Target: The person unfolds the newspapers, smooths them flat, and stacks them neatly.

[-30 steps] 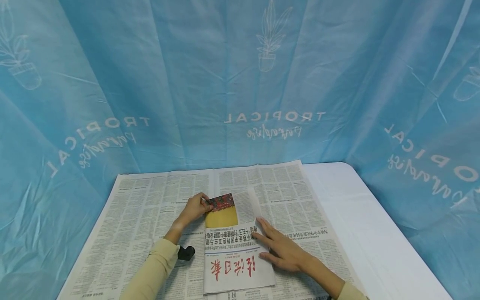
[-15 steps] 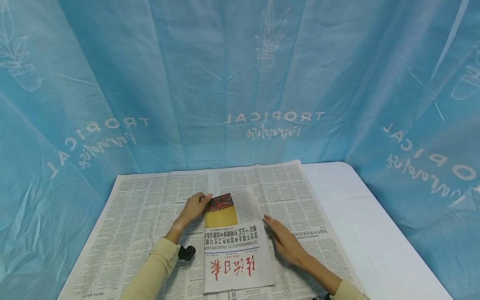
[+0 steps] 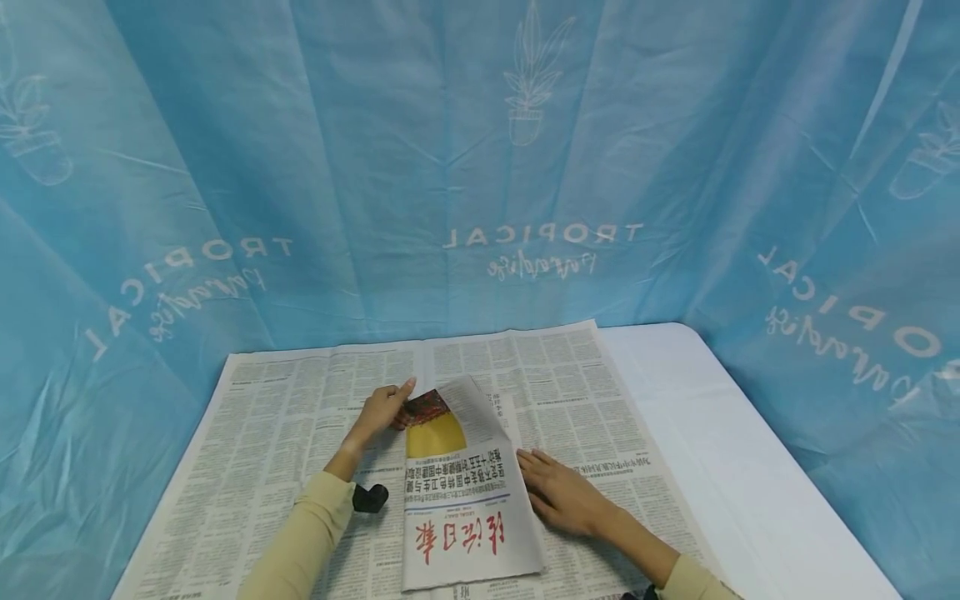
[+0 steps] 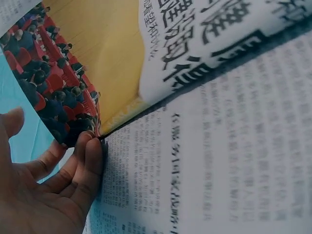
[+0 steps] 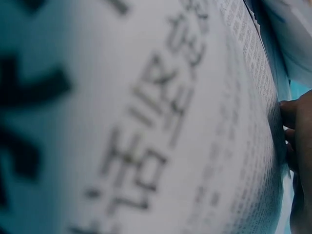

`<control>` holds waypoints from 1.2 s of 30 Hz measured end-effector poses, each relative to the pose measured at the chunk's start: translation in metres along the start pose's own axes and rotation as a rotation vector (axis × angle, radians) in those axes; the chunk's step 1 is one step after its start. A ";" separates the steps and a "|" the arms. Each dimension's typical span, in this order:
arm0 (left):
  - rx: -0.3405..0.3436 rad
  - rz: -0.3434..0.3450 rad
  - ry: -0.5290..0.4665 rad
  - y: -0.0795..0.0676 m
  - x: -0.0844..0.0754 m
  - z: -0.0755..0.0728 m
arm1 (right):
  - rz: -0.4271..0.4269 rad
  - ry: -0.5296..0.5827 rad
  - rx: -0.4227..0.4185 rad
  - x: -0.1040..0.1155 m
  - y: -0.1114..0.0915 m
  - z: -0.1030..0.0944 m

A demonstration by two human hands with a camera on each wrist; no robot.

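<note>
A folded newspaper (image 3: 472, 517) with red title characters and a yellow-and-red photo lies on a spread newspaper sheet. My left hand (image 3: 381, 410) is at its far left corner. In the left wrist view, the left fingertips (image 4: 92, 139) touch the edge beside the photo, and the thumb stands away from the paper. My right hand (image 3: 566, 496) lies along the right edge, fingers extended toward the paper. In the right wrist view, the right fingertips (image 5: 287, 109) meet the edge of a bulging page. The upper layer is skewed at its far end, baring a strip of printed page beneath.
The large spread newspaper (image 3: 300, 433) covers most of the white table (image 3: 675, 375), whose bare right side shows. Blue printed curtains (image 3: 390, 167) enclose the back and both sides. A small black object (image 3: 371, 498) is by the left sleeve.
The folded newspaper's top layer has shifted at its far end, exposing the page beneath. My left thumb has lifted off the corner. My right hand came off the page and now lies at its edge.
</note>
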State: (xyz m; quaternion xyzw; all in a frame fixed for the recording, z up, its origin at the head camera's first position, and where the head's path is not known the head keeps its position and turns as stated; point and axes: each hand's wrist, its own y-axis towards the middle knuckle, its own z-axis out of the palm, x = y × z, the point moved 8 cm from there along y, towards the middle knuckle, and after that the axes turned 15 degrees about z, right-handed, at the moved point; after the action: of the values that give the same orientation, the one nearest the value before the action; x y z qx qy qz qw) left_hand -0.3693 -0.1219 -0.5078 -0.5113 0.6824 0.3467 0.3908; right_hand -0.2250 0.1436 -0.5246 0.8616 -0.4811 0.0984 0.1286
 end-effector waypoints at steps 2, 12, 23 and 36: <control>-0.001 -0.024 -0.020 0.000 0.000 -0.001 | 0.001 -0.011 0.009 0.000 0.000 0.000; 0.119 -0.048 -0.129 -0.001 -0.004 0.002 | -0.012 -0.025 -0.027 0.000 0.001 0.000; 0.208 -0.118 -0.214 -0.008 0.003 0.002 | -0.070 -0.075 -0.069 -0.001 0.000 -0.007; 0.343 -0.031 -0.253 -0.016 -0.003 -0.004 | 0.000 -0.095 -0.040 -0.006 0.002 -0.008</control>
State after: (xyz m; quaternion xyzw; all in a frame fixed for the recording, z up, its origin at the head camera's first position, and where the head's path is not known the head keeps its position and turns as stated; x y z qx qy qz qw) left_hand -0.3543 -0.1279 -0.5039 -0.3999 0.6691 0.2808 0.5600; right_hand -0.2303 0.1499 -0.5186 0.8625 -0.4886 0.0478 0.1230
